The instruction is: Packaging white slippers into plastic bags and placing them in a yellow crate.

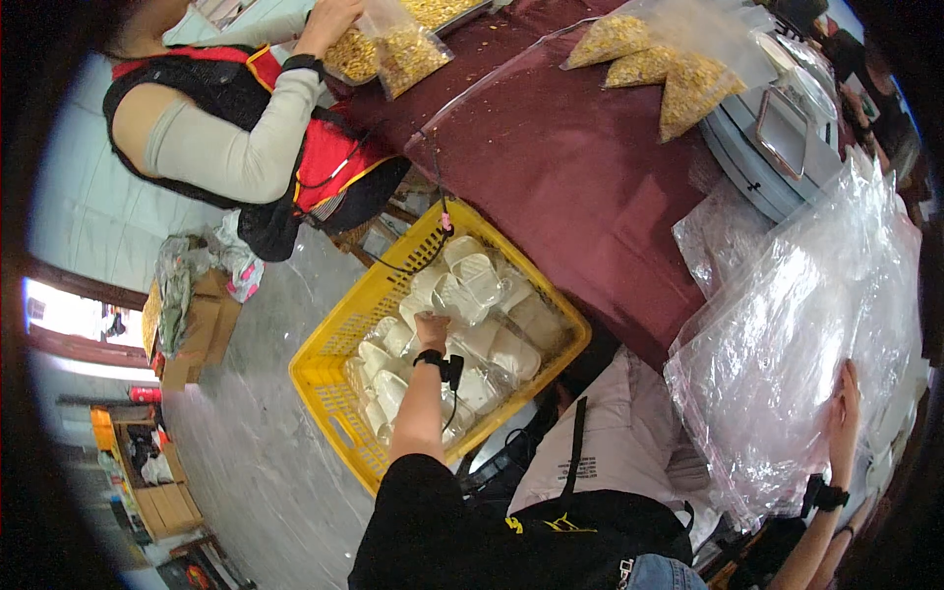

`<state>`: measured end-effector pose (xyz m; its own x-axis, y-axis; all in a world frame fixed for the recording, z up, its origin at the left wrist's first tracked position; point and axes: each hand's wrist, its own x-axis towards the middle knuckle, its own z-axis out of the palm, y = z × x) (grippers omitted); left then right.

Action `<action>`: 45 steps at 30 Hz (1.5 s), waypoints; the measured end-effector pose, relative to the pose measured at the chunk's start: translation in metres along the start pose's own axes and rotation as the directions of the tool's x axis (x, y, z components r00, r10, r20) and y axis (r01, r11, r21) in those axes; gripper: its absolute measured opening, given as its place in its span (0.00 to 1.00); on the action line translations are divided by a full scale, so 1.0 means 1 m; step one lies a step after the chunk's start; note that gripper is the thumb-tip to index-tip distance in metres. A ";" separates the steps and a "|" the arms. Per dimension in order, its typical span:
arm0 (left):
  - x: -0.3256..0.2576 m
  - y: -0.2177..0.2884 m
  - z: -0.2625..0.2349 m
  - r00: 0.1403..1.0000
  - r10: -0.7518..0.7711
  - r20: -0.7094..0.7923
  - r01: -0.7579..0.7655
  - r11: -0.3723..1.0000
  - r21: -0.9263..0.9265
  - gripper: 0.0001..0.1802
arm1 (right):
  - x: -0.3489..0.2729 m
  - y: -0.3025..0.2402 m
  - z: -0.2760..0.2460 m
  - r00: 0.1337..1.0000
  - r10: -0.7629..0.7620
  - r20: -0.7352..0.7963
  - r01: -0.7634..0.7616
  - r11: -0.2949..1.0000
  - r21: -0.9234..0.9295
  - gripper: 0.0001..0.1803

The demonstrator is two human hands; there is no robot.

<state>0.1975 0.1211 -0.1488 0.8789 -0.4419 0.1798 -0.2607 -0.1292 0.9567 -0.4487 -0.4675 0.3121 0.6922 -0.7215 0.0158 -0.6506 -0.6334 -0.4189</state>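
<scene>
My left hand (431,331) reaches down into a yellow plastic crate (329,425) heaped with white plastic containers (477,280). Its fingers are curled in among the containers; what they grip, if anything, is hidden. On the right, a thick stack of clear plastic bags (762,324) lies partly over the table. My right hand (844,403) rests flat on these bags, fingers stretched out and holding nothing. Each wrist wears a black band, and a cable hangs from the left one.
A maroon-covered table (560,177) carries filled bags of yellow pieces (688,88) and a grey rounded device (752,152). At the upper left, a co-worker (226,128) handles a similar filled bag (405,54). Cardboard boxes (202,329) stand on the floor at left.
</scene>
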 end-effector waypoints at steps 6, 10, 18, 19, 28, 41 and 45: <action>0.025 0.022 0.051 0.642 -0.690 -0.334 0.597 0.723 -0.348 0.36 | -0.005 -0.028 -0.008 0.999 0.053 -0.012 -0.055 0.981 -0.184 0.29; 0.040 0.095 0.111 0.676 -0.377 -0.634 0.695 0.040 0.718 0.59 | -0.010 -0.031 -0.010 0.997 0.064 -0.033 -0.071 0.958 -0.278 0.30; 0.003 0.321 0.171 0.966 0.230 0.115 -0.254 0.922 0.293 0.21 | 0.002 -0.011 -0.015 0.996 -0.088 0.034 0.092 0.832 -0.547 0.32; -0.006 0.362 0.176 0.907 0.340 0.250 -0.398 0.886 0.239 0.19 | 0.008 -0.004 -0.010 0.990 -0.141 0.018 0.129 0.838 -0.530 0.33; -0.063 0.585 0.302 0.044 0.580 0.813 -0.936 0.308 -0.169 0.28 | -0.006 -0.017 -0.063 0.953 -0.276 -0.129 0.283 0.958 0.041 0.28; -0.081 0.617 0.374 0.000 0.534 0.845 -0.847 0.449 -0.283 0.35 | -0.012 0.184 -0.130 0.723 0.245 -0.645 -0.221 0.968 0.120 0.27; -0.081 0.607 0.357 -0.025 0.479 0.878 -0.764 0.557 -0.325 0.30 | 0.016 0.162 -0.140 0.772 0.302 -0.560 -0.274 0.952 0.135 0.25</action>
<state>-0.1747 -0.2384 0.3356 -0.4970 -0.8301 0.2528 -0.6872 0.5544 0.4695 -0.5862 -0.6208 0.3714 0.1635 -0.9045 0.3940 -0.7669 -0.3677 -0.5259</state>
